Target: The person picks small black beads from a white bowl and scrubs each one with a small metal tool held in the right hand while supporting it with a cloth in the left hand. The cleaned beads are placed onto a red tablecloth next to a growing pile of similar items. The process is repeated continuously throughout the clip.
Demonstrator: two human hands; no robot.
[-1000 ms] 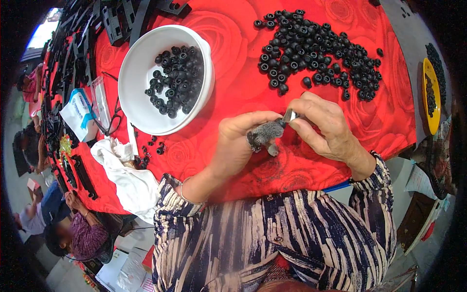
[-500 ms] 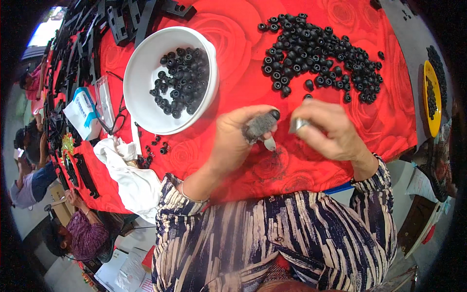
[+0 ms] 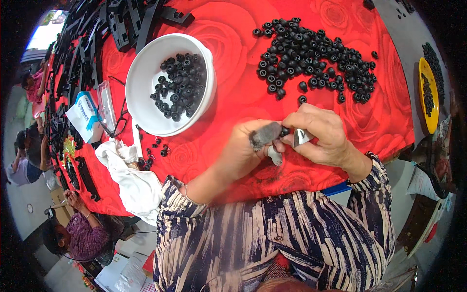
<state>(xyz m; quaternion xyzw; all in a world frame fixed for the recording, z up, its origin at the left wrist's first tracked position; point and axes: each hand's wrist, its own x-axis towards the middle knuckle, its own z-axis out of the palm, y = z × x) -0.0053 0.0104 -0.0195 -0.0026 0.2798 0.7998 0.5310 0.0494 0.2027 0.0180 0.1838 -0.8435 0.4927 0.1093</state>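
Above a red-covered desk, the grip of the left hand, thumb in a grey cover, pinches a small black part, while the right hand pinches a shiny metal blade just beside it, apparently for trimming, which seems to call for steadiness.

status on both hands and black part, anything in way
Left hand: pinching small black part. Right hand: holding shiny metal tool beside it. White bowl: apart from both hands.
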